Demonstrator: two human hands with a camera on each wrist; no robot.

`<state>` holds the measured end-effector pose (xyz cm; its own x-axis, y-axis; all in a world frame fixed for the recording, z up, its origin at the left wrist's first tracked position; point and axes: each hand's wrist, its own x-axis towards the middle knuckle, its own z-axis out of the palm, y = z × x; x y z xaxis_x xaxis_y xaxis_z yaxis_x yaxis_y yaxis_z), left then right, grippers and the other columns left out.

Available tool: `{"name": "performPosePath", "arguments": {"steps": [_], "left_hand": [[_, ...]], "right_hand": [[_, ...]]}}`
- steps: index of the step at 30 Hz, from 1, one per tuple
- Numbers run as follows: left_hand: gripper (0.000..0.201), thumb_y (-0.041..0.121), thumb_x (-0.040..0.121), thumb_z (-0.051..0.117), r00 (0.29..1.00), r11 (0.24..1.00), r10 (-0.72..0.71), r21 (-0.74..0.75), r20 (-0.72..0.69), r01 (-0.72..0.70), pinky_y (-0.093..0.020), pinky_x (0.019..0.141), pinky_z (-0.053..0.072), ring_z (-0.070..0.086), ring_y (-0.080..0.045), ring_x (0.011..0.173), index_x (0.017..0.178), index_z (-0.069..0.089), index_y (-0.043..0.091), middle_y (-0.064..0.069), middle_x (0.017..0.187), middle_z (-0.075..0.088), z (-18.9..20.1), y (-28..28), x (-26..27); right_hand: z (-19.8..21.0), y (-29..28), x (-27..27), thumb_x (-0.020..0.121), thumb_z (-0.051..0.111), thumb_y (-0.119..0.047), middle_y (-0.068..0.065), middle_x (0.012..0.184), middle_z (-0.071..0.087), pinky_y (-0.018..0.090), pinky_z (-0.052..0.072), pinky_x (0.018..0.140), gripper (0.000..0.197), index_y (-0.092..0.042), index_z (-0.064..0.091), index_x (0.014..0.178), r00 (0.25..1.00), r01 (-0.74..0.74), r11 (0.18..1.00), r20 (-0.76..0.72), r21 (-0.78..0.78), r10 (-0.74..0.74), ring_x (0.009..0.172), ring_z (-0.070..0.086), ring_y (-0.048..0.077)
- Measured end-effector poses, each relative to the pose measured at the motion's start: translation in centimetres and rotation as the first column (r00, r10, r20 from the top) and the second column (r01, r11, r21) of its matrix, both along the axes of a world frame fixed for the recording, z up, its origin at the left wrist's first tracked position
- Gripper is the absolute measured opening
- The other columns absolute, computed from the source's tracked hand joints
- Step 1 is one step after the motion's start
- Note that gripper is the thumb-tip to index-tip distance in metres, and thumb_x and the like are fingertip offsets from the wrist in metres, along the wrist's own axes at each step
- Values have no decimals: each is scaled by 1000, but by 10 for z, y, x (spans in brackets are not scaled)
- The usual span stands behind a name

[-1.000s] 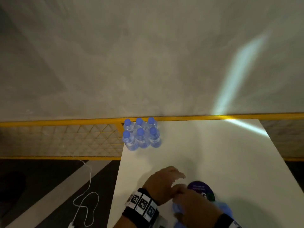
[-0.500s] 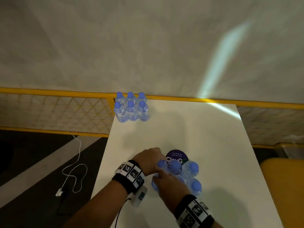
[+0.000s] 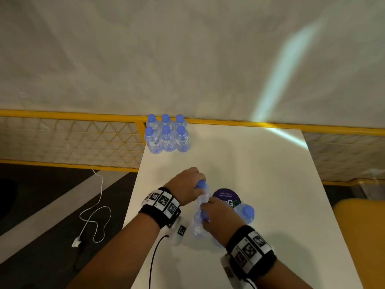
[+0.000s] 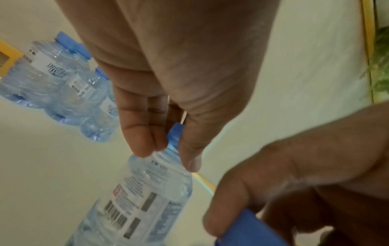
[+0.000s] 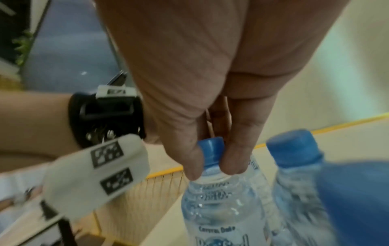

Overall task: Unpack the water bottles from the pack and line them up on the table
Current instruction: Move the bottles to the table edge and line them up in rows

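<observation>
- Bottles are small clear plastic ones with blue caps and white labels with barcodes and blue print.
- The pack (image 3: 227,222) sits in the lower middle of the head view, near the left part of the white worktop (image 3: 260,167). Can't really make out any wrap on it, it's mostly hidden under the hands.
- One bottle (image 3: 201,203) in that cluster is tilted, cap pointing toward the upper left. Another capped bottle (image 3: 245,213) stands upright just right of the hands.
- Six more bottles (image 3: 166,133) stand in two rows of three at the far left corner of the worktop, right by the yellow rail (image 3: 83,116).
- Lots of bare worktop between the pack and the six, and the whole right side is open too. The left edge of the worktop is close beside the left wrist; dark floor with a white cable (image 3: 93,213) beyond it.
- A round purple sticker (image 3: 226,196) is on the worktop just behind the pack.
- Left hand (image 3: 185,185) comes from above, fingers and thumb pinching the tilted bottle at its cap and neck.
- Right hand (image 3: 220,220) is over the pack, thumb and fingers pinched around the cap of another bottle (image 5: 221,208), clear in the right wrist view.
- Both wrists wear black bands with square markers.
</observation>
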<state>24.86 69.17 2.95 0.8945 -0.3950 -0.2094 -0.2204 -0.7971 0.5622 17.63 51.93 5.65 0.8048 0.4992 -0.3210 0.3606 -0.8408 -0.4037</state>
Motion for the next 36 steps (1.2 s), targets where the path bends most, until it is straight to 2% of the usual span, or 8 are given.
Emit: {"name": "performPosePath", "arguments": {"steps": [2, 6, 9, 14, 20, 24, 28, 36], "left_hand": [[34, 32, 91, 71, 996, 999, 28, 23, 85, -30, -43, 92, 51, 60, -24, 102, 121, 68, 18, -3, 111, 59, 12, 5, 25], [37, 32, 94, 70, 977, 993, 111, 23, 180, -117, -45, 99, 49, 56, -27, 119, 128, 65, 18, -4, 123, 62, 25, 15, 86], [37, 29, 94, 71, 965, 984, 163, 31, 207, -173, -46, 102, 46, 52, -28, 124, 128, 64, 17, -5, 128, 63, 24, 18, 128], [31, 28, 93, 70, 913, 959, 235, 75, 334, -274, -49, 96, 46, 54, -30, 118, 123, 66, 18, -4, 123, 66, 12, 21, 179], [33, 32, 100, 61, 898, 912, 269, 208, 348, -353, -59, 118, 24, 46, -26, 131, 132, 58, 27, 5, 134, 60, -23, 25, 218], [32, 35, 100, 58, 907, 904, 246, 256, 342, -341, -59, 121, 21, 45, -24, 133, 131, 59, 29, 7, 133, 61, -38, 31, 231], [40, 34, 97, 58, 903, 913, 273, 207, 333, -352, -49, 114, 35, 49, -23, 131, 137, 58, 31, 6, 135, 63, -45, 34, 243], [46, 25, 97, 58, 916, 914, 238, 243, 323, -324, -45, 106, 43, 48, -23, 133, 143, 54, 32, 9, 137, 63, -44, 31, 246]], "right_hand": [[11, -2, 31, 86, 57, -22, -3, 84, 43, 23, 33, 62, 13, -14, 61, 95, 999, 34, 996, 15, 85, -35, 76, 47, 20], [17, -2, 98, 76, 64, -24, -1, 75, 43, 29, 34, 61, 16, -22, 49, 72, 992, 105, 985, 52, 138, -113, 68, 46, 24], [11, 3, 139, 76, 69, -26, 2, 81, 51, 33, 46, 65, 12, -19, 60, 80, 980, 159, 974, 92, 162, -175, 73, 56, 27], [-4, 16, 195, 80, 70, -28, 2, 91, 52, 29, 40, 68, 17, -19, 64, 94, 958, 233, 958, 132, 166, -255, 81, 57, 26], [-19, 48, 234, 91, 58, -23, 10, 110, 56, 33, 47, 82, 24, -12, 62, 111, 982, 133, 990, 128, 40, -137, 98, 60, 29], [-28, 64, 258, 93, 54, -24, 10, 119, 56, 35, 48, 89, 37, -13, 53, 128, 980, 137, 989, 141, 55, -144, 104, 60, 29], [-29, 74, 272, 92, 53, -19, 4, 100, 60, 34, 49, 77, 27, -16, 55, 119, 969, 211, 971, 110, 111, -223, 90, 61, 25], [-31, 76, 284, 90, 58, -14, 9, 112, 64, 30, 47, 83, 18, -12, 60, 108, 962, 216, 967, 140, 138, -235, 98, 62, 26]]}}
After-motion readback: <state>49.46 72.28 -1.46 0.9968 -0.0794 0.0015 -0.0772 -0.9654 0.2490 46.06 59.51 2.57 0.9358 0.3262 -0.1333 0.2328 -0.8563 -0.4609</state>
